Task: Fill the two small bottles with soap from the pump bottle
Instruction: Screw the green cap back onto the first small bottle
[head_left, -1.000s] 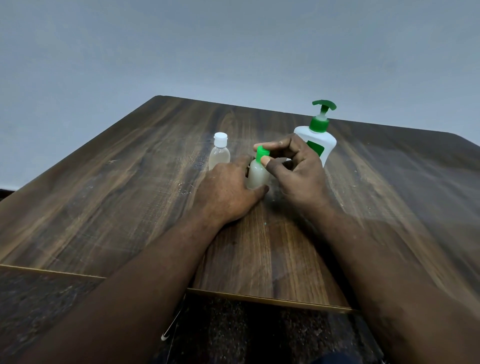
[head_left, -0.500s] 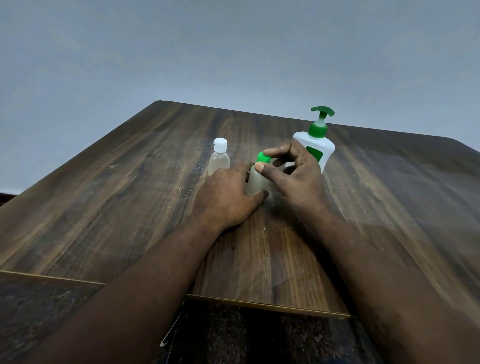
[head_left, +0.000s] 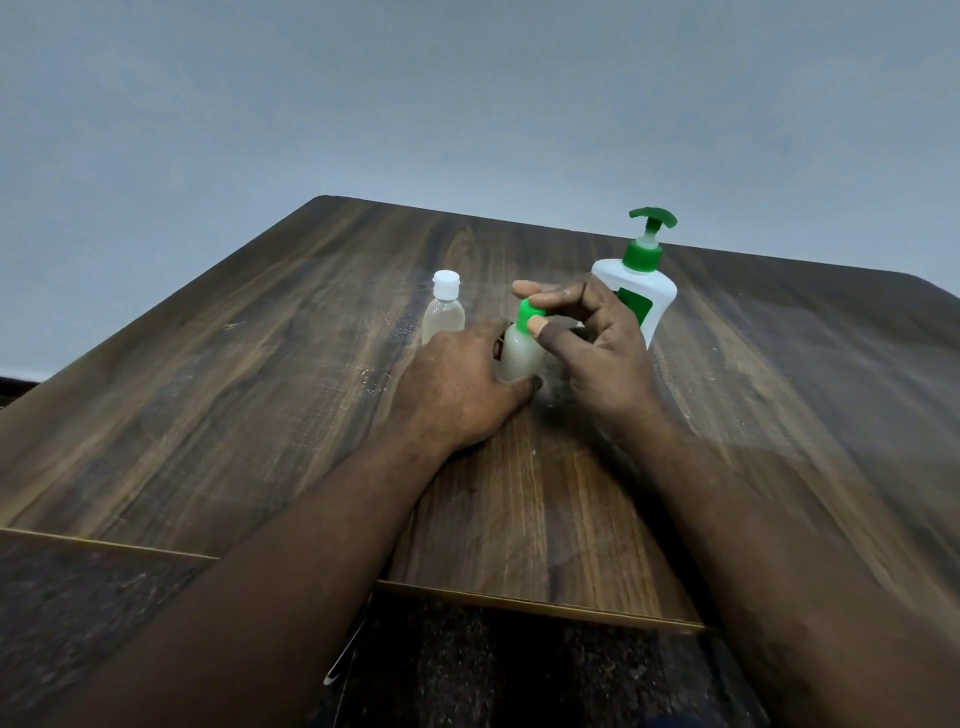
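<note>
Your right hand (head_left: 597, 358) is pinching the green cap (head_left: 531, 312) of the small bottle (head_left: 519, 358) just right of the frame's centre. The thumb tip is pressing the cap's near side and the forefinger is curling over its top and far side, so the grip is narrow, only as wide as the cap. The remaining fingers are bending loosely behind it and holding nothing. Your right wrist is angling up from the lower right of the frame, with the palm turning toward the left.

Your left hand (head_left: 457, 395) is gripping that bottle's cloudy body from the left. Its thumb is lying along the base at the front, while its fingers are reaching round the far side, out of sight. The back of the hand is facing up and the forearm is running in from the lower left.

The bottle is standing upright on the wooden table (head_left: 260, 389). The second small bottle (head_left: 443, 319), wearing a white cap (head_left: 447, 285), is standing just left of your left hand. The pump bottle (head_left: 649, 291), white with a green pump, is standing behind your right hand toward the upper right.
</note>
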